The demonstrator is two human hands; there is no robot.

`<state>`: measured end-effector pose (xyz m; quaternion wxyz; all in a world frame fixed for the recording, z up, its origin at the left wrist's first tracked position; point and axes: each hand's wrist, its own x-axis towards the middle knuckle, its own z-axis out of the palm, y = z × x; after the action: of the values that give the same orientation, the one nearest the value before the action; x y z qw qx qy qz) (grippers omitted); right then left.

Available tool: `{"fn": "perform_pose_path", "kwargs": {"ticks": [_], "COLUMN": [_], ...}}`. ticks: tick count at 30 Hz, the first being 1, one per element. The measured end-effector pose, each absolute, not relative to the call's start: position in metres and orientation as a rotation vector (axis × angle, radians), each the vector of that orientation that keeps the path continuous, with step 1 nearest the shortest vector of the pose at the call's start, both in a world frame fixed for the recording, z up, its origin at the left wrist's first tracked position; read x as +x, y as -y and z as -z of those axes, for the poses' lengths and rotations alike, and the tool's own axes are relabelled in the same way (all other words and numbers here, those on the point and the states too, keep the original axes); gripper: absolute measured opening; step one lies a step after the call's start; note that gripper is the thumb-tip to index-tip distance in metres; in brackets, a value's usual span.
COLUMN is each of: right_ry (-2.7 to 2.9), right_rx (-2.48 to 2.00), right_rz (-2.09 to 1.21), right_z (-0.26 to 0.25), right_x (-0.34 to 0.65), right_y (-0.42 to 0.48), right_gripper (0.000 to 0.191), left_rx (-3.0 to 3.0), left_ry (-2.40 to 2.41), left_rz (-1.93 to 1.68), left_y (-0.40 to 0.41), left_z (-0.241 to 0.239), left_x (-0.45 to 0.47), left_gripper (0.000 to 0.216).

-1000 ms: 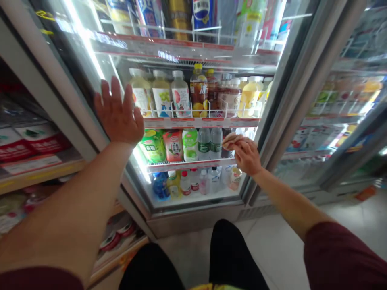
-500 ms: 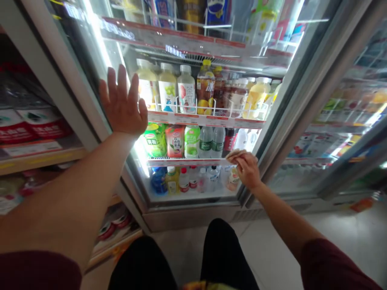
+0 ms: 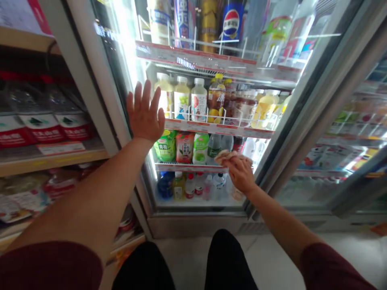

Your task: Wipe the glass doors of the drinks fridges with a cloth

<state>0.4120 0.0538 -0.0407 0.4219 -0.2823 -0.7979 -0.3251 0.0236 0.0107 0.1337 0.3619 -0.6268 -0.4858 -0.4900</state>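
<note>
A glass fridge door (image 3: 193, 189) stands in front of me, with lit shelves of drinks behind it. My left hand (image 3: 146, 114) lies flat on the left side of the glass, fingers spread, holding nothing. Lower and to the right, my right hand (image 3: 241, 174) grips a pale cloth (image 3: 231, 157), which is against the glass in front of the lower shelves. Part of the cloth is hidden under the fingers. Behind the door, near the cloth, are a green drink bottle (image 3: 200, 149) and a red drink carton (image 3: 184, 148).
To the left, a wooden shelf (image 3: 60, 158) holds large bottles with red labels (image 3: 39, 127). A metal door frame (image 3: 311, 108) runs along the right, beside another fridge section. My knees (image 3: 229, 257) are close below the door, above the tiled floor (image 3: 187, 257).
My right hand has moved the cloth slightly left across the glass. My left hand stays spread on the glass. The whole view has shifted, so the fridge appears lower and further right.
</note>
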Motion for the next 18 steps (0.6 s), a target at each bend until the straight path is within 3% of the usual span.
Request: {"fn": "perform_pose_path", "kwargs": {"ticks": [4, 11, 18], "right_ry": [1.754, 2.170, 1.934], "right_rx": [-0.732, -0.547, -0.698], "right_rz": [0.754, 0.811, 0.742], "right_z": [-0.003, 0.034, -0.007], "right_x": [0.393, 0.347, 0.299], "right_y": [-0.065, -0.038, -0.041], "right_gripper": [0.041, 0.038, 0.038], "left_rx": [-1.653, -1.611, -1.594], "left_ry": [1.275, 1.225, 1.202], "left_rz": [1.263, 1.201, 1.195], "left_y": [-0.009, -0.011, -0.013], "left_z": [-0.134, -0.132, -0.130], "left_x": [0.024, 0.021, 0.019], "left_gripper": [0.066, 0.063, 0.063]}}
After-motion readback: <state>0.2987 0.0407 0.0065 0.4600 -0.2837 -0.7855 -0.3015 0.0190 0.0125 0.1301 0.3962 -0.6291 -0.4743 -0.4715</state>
